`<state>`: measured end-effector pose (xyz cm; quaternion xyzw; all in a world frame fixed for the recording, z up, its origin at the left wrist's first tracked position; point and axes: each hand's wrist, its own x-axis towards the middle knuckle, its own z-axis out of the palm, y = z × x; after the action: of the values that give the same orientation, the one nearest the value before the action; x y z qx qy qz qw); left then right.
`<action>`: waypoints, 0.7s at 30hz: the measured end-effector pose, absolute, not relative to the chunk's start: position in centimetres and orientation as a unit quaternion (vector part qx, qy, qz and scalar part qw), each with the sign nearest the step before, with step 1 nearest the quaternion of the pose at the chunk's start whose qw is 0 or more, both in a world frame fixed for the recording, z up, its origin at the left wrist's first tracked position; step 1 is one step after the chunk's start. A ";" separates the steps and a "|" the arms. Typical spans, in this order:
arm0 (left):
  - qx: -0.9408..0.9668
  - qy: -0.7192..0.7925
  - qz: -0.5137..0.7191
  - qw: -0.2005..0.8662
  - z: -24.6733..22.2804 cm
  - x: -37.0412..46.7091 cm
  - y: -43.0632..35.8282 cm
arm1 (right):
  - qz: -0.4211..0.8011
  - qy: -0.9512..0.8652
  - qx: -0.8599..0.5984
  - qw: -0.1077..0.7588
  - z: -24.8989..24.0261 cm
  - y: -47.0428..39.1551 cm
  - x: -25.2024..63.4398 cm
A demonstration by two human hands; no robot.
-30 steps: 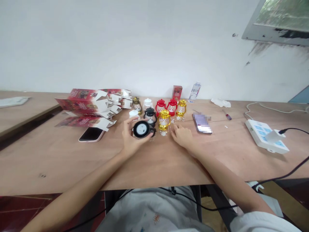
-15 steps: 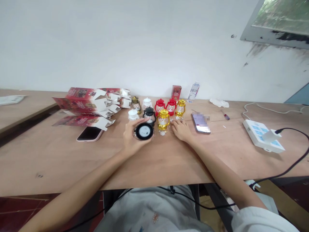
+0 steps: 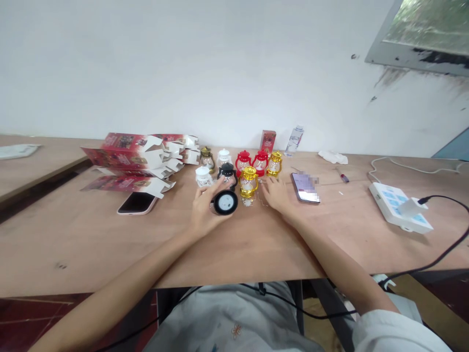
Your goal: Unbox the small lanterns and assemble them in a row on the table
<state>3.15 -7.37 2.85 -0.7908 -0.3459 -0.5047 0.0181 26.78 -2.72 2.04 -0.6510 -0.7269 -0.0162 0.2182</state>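
Observation:
My left hand [image 3: 205, 211] is wrapped round a small black lantern [image 3: 225, 202], tipped so that its round base with a pale centre faces me. Its upper part is hidden by the hand. My right hand [image 3: 275, 194] lies on the table with fingers stretched out, touching small pieces too tiny to name. Between the hands stands a gold lantern [image 3: 248, 182]. Behind the left hand are another black lantern [image 3: 227, 175] and a white lantern [image 3: 203, 177]. Farther back stand a bronze lantern [image 3: 207, 159], a second white one, two red lanterns [image 3: 244, 163] and another gold one.
Several flattened red boxes [image 3: 124, 159] are stacked on the left, beside a phone [image 3: 137, 203]. A red carton [image 3: 267, 141] and a water bottle [image 3: 294, 140] stand by the wall. On the right are a lit phone [image 3: 305, 187], a tissue [image 3: 332, 157], a screwdriver [image 3: 344, 178] and a power strip [image 3: 395, 205].
My left hand has shifted slightly right with the black lantern, whose base is now turned at another angle. The fingers of my right hand have moved a little; the other lanterns stay put.

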 end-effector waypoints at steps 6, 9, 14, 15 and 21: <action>-0.821 -0.349 -0.447 0.061 2.5 2.7 -7.0 | -0.046 -0.740 -0.458 0.490 3.6 -6.9 24.2; -0.845 -0.326 -0.412 0.096 2.2 2.6 -6.8 | -0.027 -0.775 -0.379 0.504 3.3 -8.9 22.5; -0.874 -0.296 -0.370 0.105 2.1 2.7 -6.8 | -0.009 -0.802 -0.324 0.502 2.2 -9.6 21.2; -0.877 -0.296 -0.365 0.102 2.1 2.8 -6.9 | -0.001 -0.802 -0.321 0.504 2.0 -9.6 21.2; -0.876 -0.293 -0.362 0.128 2.2 3.2 -7.0 | 0.006 -0.823 -0.342 0.454 1.3 -9.3 20.8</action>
<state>3.20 -7.00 2.19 -0.8760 -0.2926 -0.3616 0.1275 20.80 -9.32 1.27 -0.3421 -0.8228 0.0062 0.4538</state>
